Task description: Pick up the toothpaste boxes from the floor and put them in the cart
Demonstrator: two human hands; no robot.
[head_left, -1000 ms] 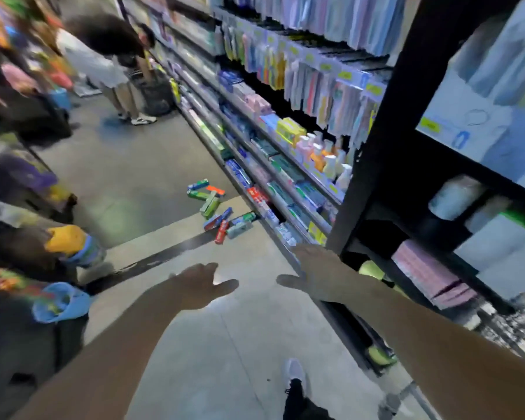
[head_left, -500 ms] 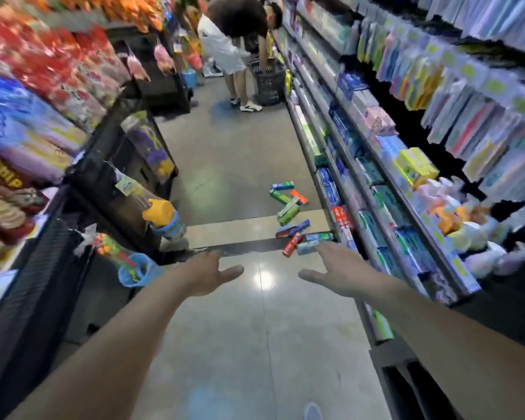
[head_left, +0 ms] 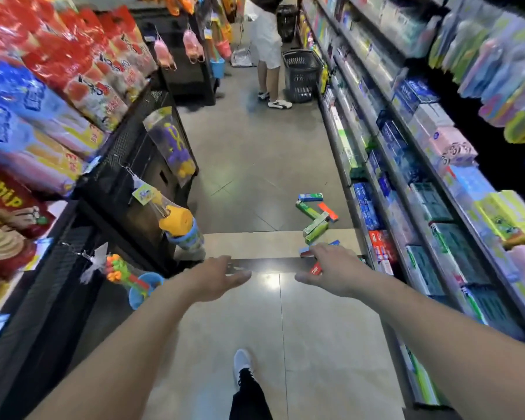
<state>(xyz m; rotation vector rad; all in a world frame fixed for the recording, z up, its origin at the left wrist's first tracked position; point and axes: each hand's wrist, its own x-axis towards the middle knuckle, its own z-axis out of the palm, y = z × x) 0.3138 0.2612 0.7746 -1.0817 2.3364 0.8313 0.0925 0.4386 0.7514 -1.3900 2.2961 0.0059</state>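
Several toothpaste boxes [head_left: 315, 218] lie scattered on the aisle floor beside the base of the right-hand shelving; they are green, blue, orange and red. My left hand [head_left: 215, 278] is stretched forward above the floor, fingers relaxed and empty. My right hand [head_left: 334, 269] is also out in front, fingers spread, holding nothing; it overlaps the nearest boxes in the picture, and a red box [head_left: 315, 270] shows just under it. No cart is in view.
Stocked shelves [head_left: 412, 189] line the right side, snack racks [head_left: 73, 122] and hanging toys the left. A person [head_left: 265, 47] stands at the far end beside a dark shopping basket [head_left: 302, 75]. My foot [head_left: 242, 363] is on the tiled floor.
The view has swung left and straightened down the aisle. The boxes now lie closer, and both empty hands have stayed out in front.
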